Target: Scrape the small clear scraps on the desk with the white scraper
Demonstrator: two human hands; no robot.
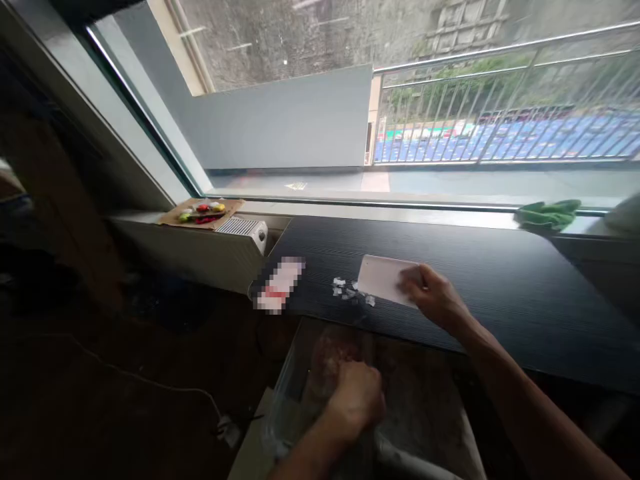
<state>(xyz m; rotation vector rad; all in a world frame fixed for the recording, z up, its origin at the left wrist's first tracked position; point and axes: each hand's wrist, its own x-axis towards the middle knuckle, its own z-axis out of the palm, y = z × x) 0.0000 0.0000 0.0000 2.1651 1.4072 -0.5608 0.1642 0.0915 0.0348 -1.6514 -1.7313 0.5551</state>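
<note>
My right hand (pixel 434 291) is closed on the right end of a pale pinkish flat rectangular panel (pixel 383 279), low over the dark table. Its fingers are slightly blurred. Several small white scraps (pixel 345 289) lie by the panel's left edge. Below the table's front edge, my left hand (pixel 356 393) is closed in a fist over a clear plastic box (pixel 287 393). What those fingers hold, if anything, is hidden. Something reddish (pixel 333 353) shows dimly in the box just beyond the fist.
The dark wood-grain table (pixel 480 273) runs along a window. A pixelated pinkish item (pixel 280 285) lies at its left end. A green cloth (pixel 547 215) is at the back right. On the left ledge are a cardboard piece (pixel 173 217) with colourful items and a white device (pixel 245 230).
</note>
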